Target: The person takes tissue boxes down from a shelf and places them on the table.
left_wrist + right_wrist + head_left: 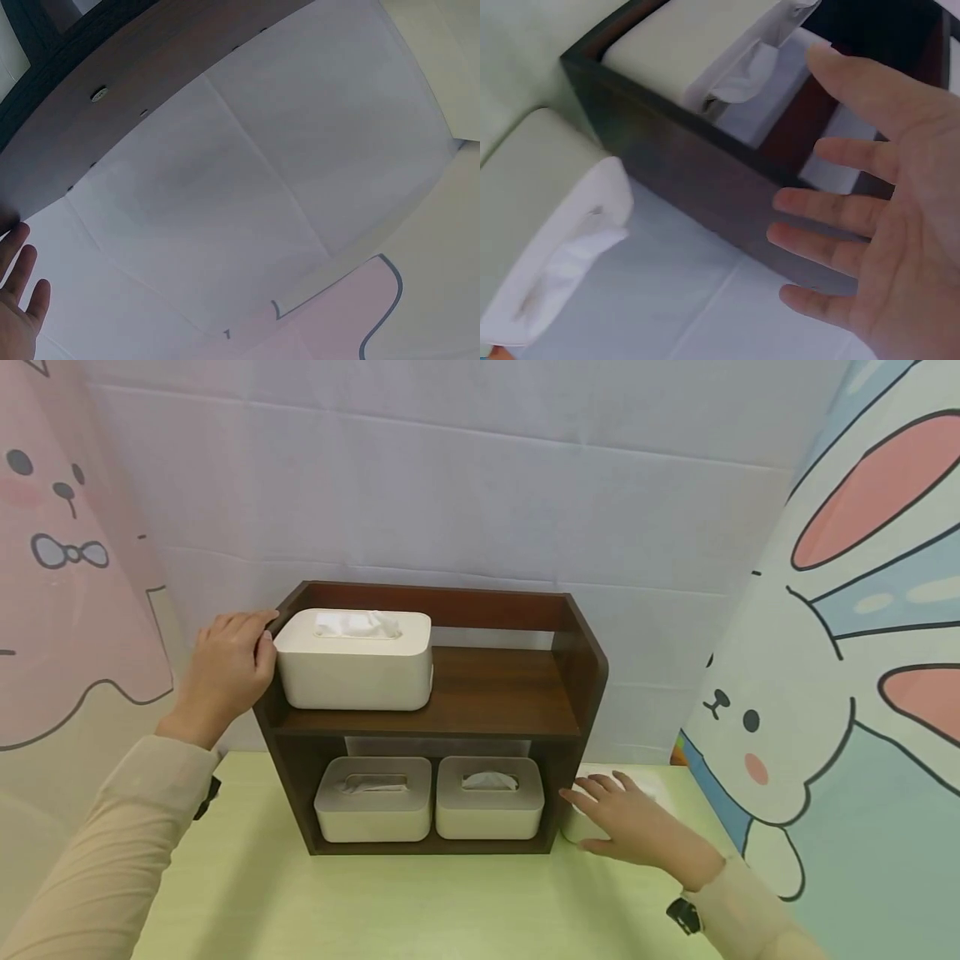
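Note:
A dark brown wooden two-tier shelf [502, 689] stands on the table. My left hand [228, 664] rests at the upper edge of its left side panel; in the left wrist view the fingers [24, 266] lie against the panel's outer face. On the upper tier, at the left, sits a white tissue box [352, 677]. Two more tissue boxes, a left one [372, 818] and a right one [489, 817], stand side by side below. My right hand [637, 822], fingers spread and holding nothing, hovers by another white tissue box [547, 195] to the right of the shelf, partly hiding it in the head view.
The pale green tabletop [390, 906] extends in front of the shelf. A white cloth wall [465, 493] hangs behind. Cartoon-printed curtains stand on both sides, a pink one [82, 618] at the left and a rabbit one [862, 843] at the right.

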The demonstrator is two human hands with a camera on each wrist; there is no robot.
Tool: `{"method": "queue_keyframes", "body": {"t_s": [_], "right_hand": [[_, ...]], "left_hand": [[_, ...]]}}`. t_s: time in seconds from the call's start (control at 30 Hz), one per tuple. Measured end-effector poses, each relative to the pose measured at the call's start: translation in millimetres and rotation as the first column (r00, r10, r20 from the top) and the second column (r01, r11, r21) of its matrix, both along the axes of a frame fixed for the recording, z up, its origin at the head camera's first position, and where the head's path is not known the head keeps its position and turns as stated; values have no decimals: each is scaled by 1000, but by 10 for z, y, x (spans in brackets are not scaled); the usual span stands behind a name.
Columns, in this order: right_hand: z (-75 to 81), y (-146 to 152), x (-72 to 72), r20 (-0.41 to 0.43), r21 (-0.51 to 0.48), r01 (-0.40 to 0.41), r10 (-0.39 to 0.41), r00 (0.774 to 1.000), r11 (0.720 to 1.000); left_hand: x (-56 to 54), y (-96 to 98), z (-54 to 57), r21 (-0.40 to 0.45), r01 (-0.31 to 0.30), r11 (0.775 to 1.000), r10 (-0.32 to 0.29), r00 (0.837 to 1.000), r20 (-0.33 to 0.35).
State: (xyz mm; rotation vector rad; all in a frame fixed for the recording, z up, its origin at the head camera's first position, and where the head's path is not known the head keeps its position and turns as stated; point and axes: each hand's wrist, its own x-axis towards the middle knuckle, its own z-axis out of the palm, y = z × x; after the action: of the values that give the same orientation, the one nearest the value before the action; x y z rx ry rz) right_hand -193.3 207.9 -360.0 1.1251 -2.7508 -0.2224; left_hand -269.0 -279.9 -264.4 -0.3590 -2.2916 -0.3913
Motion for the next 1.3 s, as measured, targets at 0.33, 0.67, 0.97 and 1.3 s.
{"method": "queue_keyframes", "body": {"t_s": [0.33,0.67,0.97,1.3], "right_hand": [[305,-375,49,-166,-69,-182,169,972,981],[616,-794,-97,-312,-63,-273,241,919,960],[891,-1150,-328,-316,-89,-249,210,925,964],[1175,-1518,-621,-252,-134,-153,116,961,979]], "left_hand": [[0,-3,-9,6,0,1000,0,1000,-10],[-8,-9,-23,1,-1,1000,1,1000,-12],[-11,-1,-19,11,3,1000,-3,1000,-4],[-9,1,-15,8,3,1000,-3,1000,-3]]}}
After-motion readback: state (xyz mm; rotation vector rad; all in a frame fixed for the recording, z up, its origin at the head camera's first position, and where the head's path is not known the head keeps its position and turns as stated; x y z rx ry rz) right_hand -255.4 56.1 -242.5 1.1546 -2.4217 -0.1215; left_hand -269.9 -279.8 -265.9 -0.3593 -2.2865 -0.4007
